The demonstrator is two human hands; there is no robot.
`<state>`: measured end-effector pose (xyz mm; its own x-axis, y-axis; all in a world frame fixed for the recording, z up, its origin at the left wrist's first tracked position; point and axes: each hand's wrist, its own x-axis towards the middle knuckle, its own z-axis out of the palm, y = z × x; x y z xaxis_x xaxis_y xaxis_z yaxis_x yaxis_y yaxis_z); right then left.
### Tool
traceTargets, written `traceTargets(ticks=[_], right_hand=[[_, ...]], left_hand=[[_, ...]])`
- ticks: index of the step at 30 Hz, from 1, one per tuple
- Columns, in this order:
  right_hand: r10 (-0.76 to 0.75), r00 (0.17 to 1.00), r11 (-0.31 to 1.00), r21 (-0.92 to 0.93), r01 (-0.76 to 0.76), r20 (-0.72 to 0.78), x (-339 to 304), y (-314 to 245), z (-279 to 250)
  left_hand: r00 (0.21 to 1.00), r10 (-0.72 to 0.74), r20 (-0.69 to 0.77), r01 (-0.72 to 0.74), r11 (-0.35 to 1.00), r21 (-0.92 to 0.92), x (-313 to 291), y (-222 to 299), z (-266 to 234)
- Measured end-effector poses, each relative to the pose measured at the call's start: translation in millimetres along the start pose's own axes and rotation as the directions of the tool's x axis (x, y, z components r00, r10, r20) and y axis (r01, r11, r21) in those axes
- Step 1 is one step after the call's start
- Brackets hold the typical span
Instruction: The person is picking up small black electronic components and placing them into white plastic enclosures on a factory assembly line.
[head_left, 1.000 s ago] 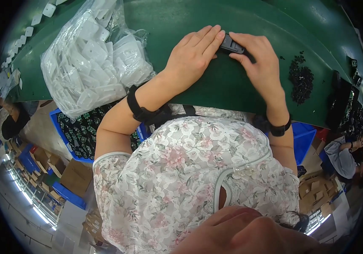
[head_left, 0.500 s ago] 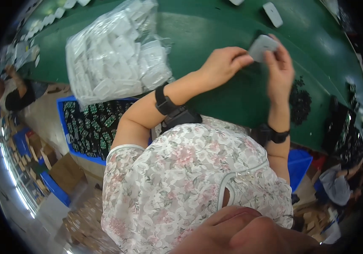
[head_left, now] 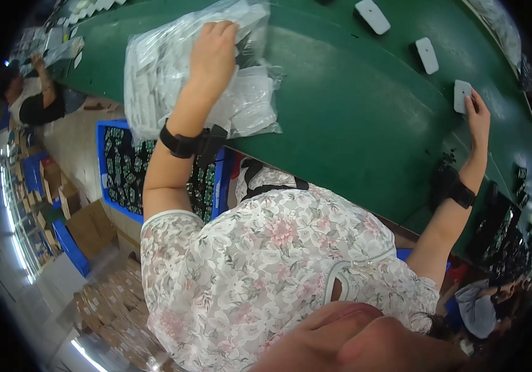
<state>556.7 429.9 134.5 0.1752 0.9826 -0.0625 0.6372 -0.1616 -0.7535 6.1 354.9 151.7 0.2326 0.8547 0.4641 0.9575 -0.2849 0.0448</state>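
At the right side of the table, my right hand [head_left: 478,121] is closed on the near edge of a white, rounded rectangular plastic casing [head_left: 462,96] with a small dark mark on its face. The casing is at or just above the tabletop; I cannot tell which. Over at the left, my left hand [head_left: 214,57] is at a clear plastic bag [head_left: 154,80] full of white plastic parts. Its fingers are curled downward, and the fingertips are hidden, so what they grip does not show. Two similar white casings [head_left: 427,56] [head_left: 372,17] lie farther back.
A blue crate [head_left: 101,167] of small green-and-black boards stands below the green table's [head_left: 340,124] left edge. Small black parts [head_left: 447,159] lie near my right forearm, with dark bagged items [head_left: 495,226] beyond. Other people sit at far left [head_left: 36,99] and lower right [head_left: 478,310].
My hands have parted. My right hand has carried the white casing to the right, away from my body; my left hand has moved left from the casing onto the bag.
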Motion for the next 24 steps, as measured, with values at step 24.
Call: traceTargets(ticks=[24], right_hand=[[-0.171,0.932,0.981,0.028,0.19,-0.319,-18,-16,1]], left_hand=[[0.965,0.011,0.263,-0.052,0.988,0.149,14,-30,7]])
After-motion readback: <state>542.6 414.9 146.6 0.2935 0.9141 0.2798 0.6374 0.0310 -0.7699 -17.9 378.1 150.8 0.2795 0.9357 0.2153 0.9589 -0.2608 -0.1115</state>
